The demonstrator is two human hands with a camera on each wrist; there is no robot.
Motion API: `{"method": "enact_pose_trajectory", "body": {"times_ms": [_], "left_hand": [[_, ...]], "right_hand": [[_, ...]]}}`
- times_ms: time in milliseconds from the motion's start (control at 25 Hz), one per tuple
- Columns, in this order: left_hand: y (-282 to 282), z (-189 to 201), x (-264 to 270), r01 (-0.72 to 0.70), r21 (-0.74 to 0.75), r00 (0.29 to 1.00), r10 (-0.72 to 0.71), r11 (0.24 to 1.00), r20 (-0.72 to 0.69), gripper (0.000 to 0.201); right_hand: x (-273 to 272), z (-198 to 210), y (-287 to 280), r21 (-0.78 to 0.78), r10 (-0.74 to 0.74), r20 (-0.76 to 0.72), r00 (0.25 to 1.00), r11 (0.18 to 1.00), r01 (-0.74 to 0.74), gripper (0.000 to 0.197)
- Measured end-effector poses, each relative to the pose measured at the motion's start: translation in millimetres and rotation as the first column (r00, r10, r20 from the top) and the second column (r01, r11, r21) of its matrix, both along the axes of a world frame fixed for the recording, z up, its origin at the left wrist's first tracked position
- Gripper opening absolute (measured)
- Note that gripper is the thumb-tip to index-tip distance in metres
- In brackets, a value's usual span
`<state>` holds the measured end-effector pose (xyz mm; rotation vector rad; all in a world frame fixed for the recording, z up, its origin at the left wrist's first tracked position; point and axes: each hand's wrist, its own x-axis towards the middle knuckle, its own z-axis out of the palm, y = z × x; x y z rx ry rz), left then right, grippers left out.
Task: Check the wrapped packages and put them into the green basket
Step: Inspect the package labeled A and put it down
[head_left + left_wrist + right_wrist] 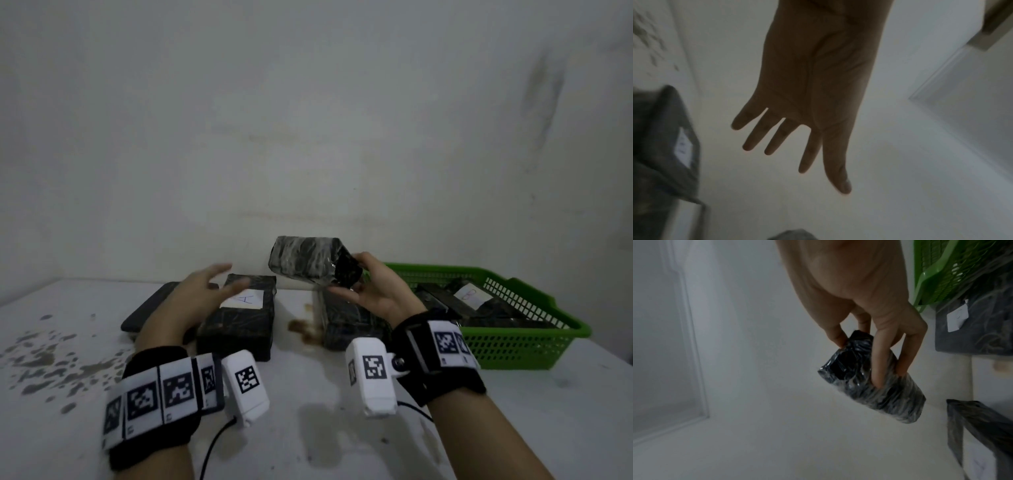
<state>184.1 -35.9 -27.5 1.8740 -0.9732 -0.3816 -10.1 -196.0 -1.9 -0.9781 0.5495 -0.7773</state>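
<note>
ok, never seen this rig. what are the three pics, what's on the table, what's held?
No robot: a person with tagged wristbands and a small camera on each wrist. The wide picture comes from a head camera; the other two look along each hand. The right hand grips a black wrapped package by one end, in the air. The left hand is open and holds nothing, above a package labelled A. Another package lies on the white table. The green basket, at the right, already holds packages.
</note>
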Motion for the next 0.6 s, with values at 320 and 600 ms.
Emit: {"method": "enact_pose_trajectory", "body": {"times_ms": [320, 600], "left_hand": [[-28, 27, -51, -0.092, -0.26, 0.921, -0.017, 0.961, -0.39, 0.108], [-33, 46, -72, -0.007, -0.53, 0.828, -0.293, 0.848, -0.479, 0.017]], "right_hand": [[-50, 9, 1, -0.42, 0.009, -0.16, 0.987, 0.904, -0.076, 0.017], [-77, 14, -15, -0.639, -0.089, 0.124, 0.988, 0.755, 0.148, 0.04]]}}
